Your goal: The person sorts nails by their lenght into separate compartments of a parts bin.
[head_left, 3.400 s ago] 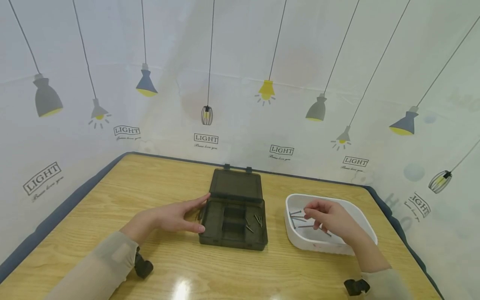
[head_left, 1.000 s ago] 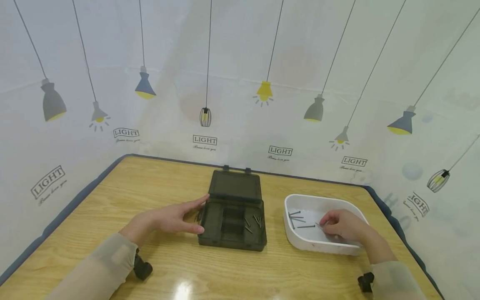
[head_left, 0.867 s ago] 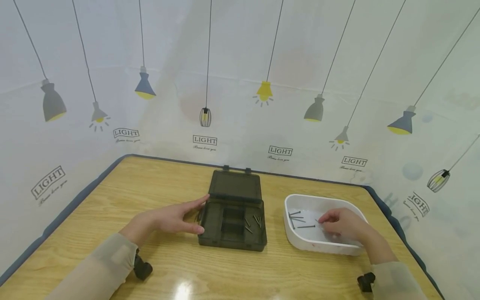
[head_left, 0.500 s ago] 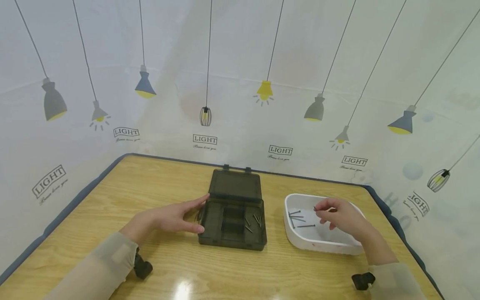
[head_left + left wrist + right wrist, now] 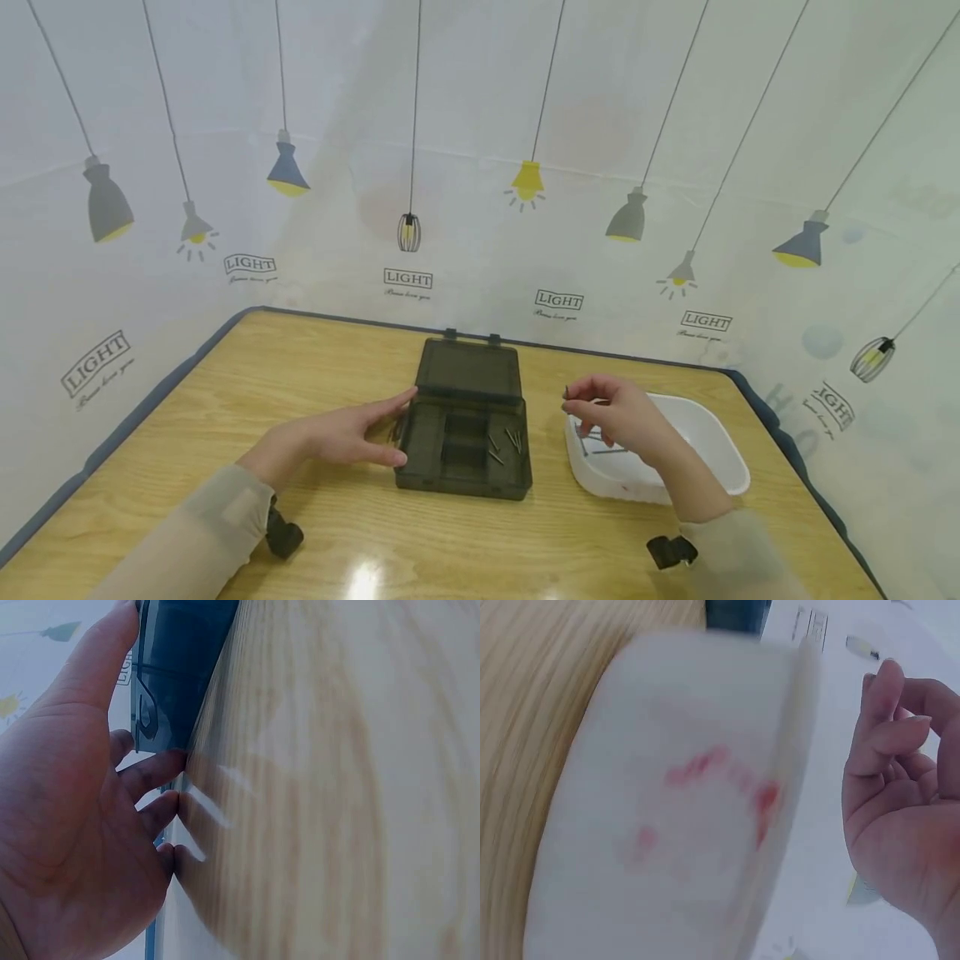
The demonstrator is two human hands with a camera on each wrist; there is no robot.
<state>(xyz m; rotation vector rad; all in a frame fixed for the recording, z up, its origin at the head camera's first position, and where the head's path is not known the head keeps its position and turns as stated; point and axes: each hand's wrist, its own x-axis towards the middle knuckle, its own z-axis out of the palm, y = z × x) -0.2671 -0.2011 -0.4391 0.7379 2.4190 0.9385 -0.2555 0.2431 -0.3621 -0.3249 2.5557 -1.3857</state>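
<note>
On the table lies a dark see-through plastic case with its lid laid back. Several thin metal screws rest in its right compartment. My left hand rests against the case's left side, thumb and fingers spread; in the left wrist view, fingertips touch the table beside the case. My right hand is above the left end of a white tray. Its thumb and forefinger pinch a small dark screw, mostly hidden by the fingers. More screws lie in the tray, partly behind the hand.
The wooden table has a dark blue edge. Behind it hangs a pale cloth printed with lamps. In the right wrist view the tray's outer wall is blurred and bears red marks.
My right hand picked a screw from the tray, rose, and moved left towards the case. My left hand and the case have stayed in place.
</note>
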